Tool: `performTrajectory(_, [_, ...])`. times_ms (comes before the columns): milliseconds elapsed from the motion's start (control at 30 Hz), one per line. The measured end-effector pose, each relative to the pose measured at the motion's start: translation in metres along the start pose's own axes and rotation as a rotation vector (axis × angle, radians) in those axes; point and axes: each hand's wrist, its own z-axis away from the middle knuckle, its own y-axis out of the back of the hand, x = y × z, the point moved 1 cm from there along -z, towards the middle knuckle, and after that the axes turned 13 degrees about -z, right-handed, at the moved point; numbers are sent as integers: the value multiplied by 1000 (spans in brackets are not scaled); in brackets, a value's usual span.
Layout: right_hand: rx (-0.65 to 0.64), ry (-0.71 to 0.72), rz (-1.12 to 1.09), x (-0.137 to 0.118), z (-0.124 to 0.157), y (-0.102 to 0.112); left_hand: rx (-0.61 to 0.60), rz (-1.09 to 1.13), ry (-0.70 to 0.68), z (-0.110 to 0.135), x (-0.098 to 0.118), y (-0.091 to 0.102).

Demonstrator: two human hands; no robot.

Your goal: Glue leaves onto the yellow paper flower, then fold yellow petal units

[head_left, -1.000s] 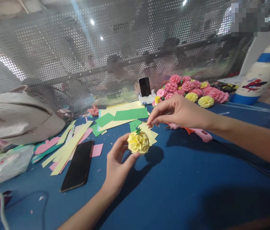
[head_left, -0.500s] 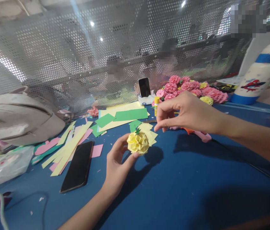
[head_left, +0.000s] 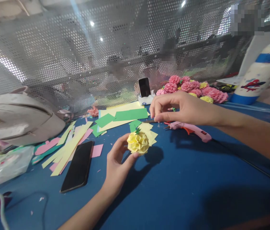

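Note:
My left hand (head_left: 116,166) holds a yellow folded paper flower (head_left: 138,142) with a small green leaf on top, lifted a little over the blue table (head_left: 185,185). My right hand (head_left: 178,107) hovers beyond it, above yellow paper scraps (head_left: 149,132), thumb and forefinger pinched together; what they hold, if anything, is too small to make out. A pink glue gun (head_left: 190,129) lies just under and to the right of that hand.
A black phone (head_left: 78,166) lies left of my left hand, beside strips of yellow, pink and green paper (head_left: 123,115). A grey bag (head_left: 17,116) sits far left. Pink and yellow paper flowers (head_left: 192,88), a phone on a stand (head_left: 145,88), a white bottle (head_left: 259,76) and a mesh screen (head_left: 77,57) stand at the back.
My right hand drew back to the right, then came left again and lowered toward the paper scraps. My left hand and the yellow flower stayed put.

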Motion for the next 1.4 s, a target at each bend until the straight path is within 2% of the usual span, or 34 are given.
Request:
performTrajectory(167, [-17, -24, -5, -2, 0, 0, 5, -16, 8, -1, 0, 0])
performTrajectory(367, [-77, -128, -62, -2, 2, -1, 8, -25, 17, -1, 2, 1])
performTrajectory(600, [-133, -149, -122, 3, -1, 0, -8, -19, 18, 0, 1, 0])
performTrajectory(867, [-65, -229, -103, 8, 2, -4, -4, -29, 23, -1, 2, 1])
performTrajectory(1033, [-109, -125, -202, 7, 0, -7, 1, -32, 28, -1, 3, 0])
performTrajectory(1133, [-97, -88, -186, 5, -1, -8, -1, -30, 25, -1, 3, -1])
performTrajectory(1400, [-24, -156, -180, 4, 0, -10, -10, -26, 25, 0, 2, 1])
